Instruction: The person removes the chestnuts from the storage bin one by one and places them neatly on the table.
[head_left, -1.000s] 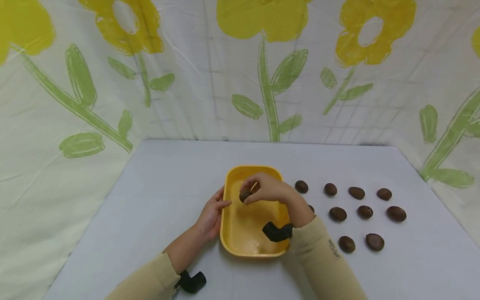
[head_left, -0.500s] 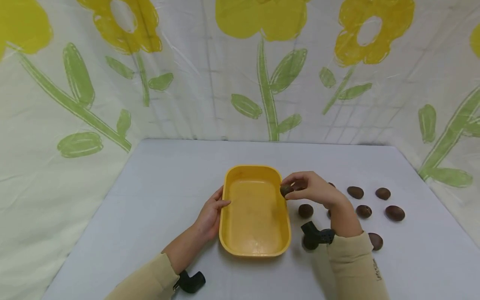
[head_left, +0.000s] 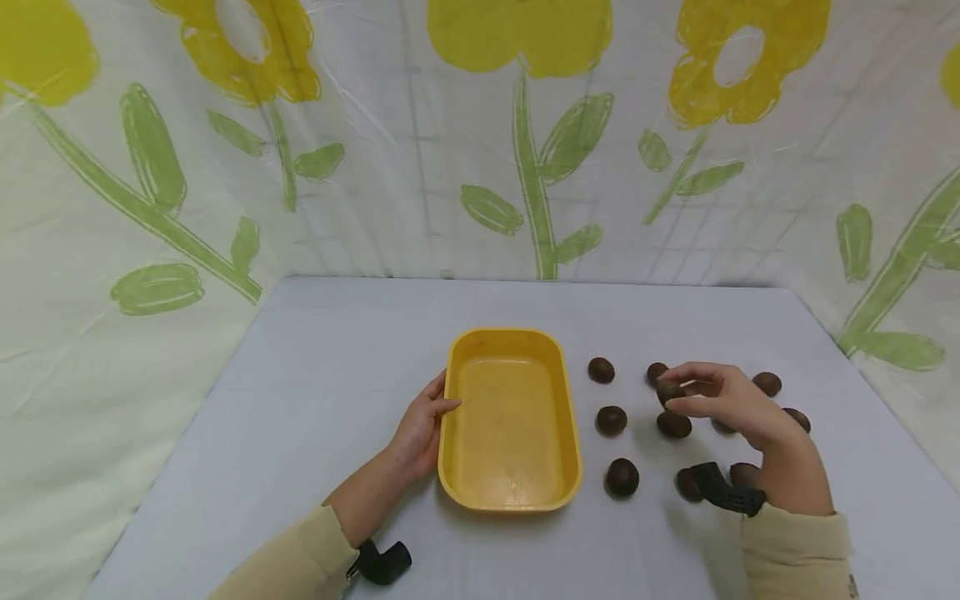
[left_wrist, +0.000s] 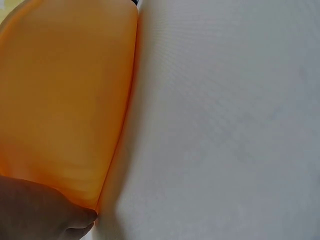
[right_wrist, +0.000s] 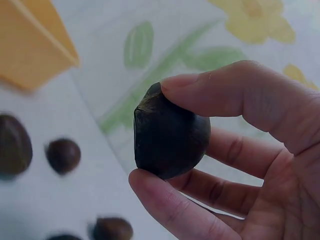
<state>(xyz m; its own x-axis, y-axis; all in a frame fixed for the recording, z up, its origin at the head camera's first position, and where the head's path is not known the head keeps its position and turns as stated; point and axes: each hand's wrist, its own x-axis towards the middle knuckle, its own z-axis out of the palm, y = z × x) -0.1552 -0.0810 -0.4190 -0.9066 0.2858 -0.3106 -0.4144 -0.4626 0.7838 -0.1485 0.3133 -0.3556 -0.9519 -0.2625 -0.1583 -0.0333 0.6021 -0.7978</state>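
Change: right hand (head_left: 738,400) has carried the chestnut (head_left: 668,390) from over the tray to right of centre, above the loose chestnuts (head_left: 622,477).
Tray (head_left: 510,492): yellow, holds nothing, frame centre.
Left hand (head_left: 422,429): fingers resting on the tray's left rim.
Chestnut: dark brown, glossy, pinched between thumb and fingertips.

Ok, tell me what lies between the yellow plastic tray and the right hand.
In the head view, brown chestnuts lie on the white table between yellow plastic tray and right hand.
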